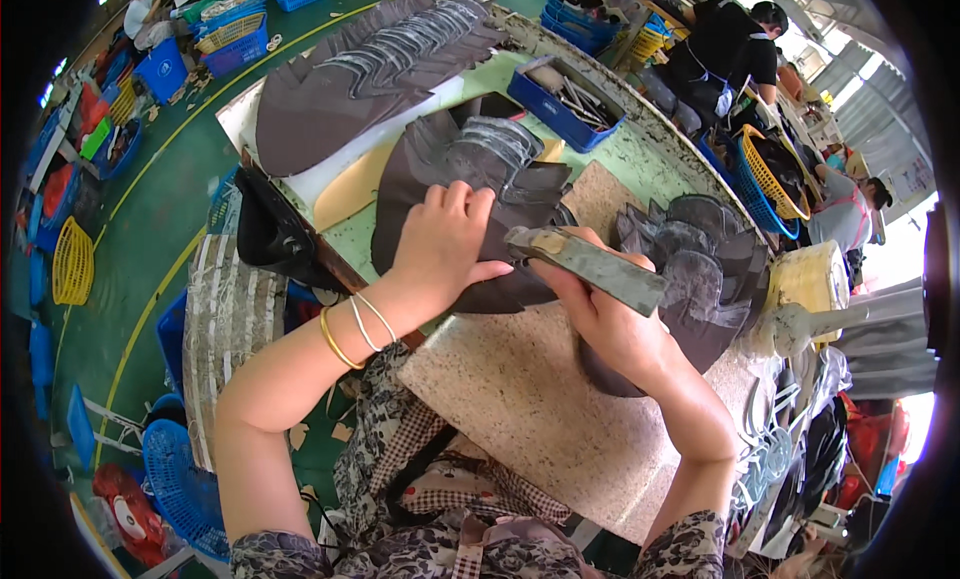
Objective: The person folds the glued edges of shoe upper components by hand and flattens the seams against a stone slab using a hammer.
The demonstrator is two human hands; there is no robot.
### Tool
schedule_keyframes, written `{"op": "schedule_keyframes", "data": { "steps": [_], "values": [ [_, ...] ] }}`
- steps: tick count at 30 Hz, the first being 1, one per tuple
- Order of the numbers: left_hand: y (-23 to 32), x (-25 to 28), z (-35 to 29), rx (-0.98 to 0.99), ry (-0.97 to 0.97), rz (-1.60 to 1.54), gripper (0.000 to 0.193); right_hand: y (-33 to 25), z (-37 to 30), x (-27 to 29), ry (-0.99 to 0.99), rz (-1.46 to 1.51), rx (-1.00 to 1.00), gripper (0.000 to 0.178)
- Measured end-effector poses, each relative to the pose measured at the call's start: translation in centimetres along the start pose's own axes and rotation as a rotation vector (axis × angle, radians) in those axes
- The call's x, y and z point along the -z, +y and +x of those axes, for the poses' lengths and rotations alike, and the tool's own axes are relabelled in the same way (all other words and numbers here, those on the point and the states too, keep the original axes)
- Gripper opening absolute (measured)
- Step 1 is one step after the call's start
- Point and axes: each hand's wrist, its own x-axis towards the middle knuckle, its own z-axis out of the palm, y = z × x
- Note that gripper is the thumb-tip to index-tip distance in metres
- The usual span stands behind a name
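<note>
My left hand (440, 239), with bangles on its wrist, rests on a fanned stack of dark brown leather-like pieces (410, 169). Its fingers are bent and the thumb stands apart. Closed in my right hand (620, 324) is a grey rectangular bar (600, 267) with a worn, wood-coloured end; its exact kind does not show. That end lies close to the stack's right edge, near my left thumb. Pale, whitish bands cross the layered edges of the pieces. Beside my right hand lies another fanned stack (715, 269), partly hidden by the hand.
A larger fanned stack (370, 79) lies at the table's far left. Behind my hands stands a blue tray (565, 109) of tools. A speckled board (520, 379) covers the near tabletop. At the right is a yellowish roll-like object (815, 279). Two people work at the far right.
</note>
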Motion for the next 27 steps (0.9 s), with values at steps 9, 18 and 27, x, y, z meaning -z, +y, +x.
{"op": "schedule_keyframes", "data": {
  "steps": [9,18,27],
  "values": [
    [-1.3,0.6,0.7,0.022,0.003,-0.167,0.025,1.3,1.1,-1.7,0.093,0.018,-0.047,0.016],
    [-10.3,7.9,1.6,0.078,0.411,-0.272,0.022,2.3,4.1,-6.5,-0.047,-0.196,-0.096,0.028],
    [-11.6,8.2,2.5,-0.087,0.563,-0.028,0.014,1.9,4.3,-7.7,-0.097,-0.222,-0.172,0.032]
  ]
}}
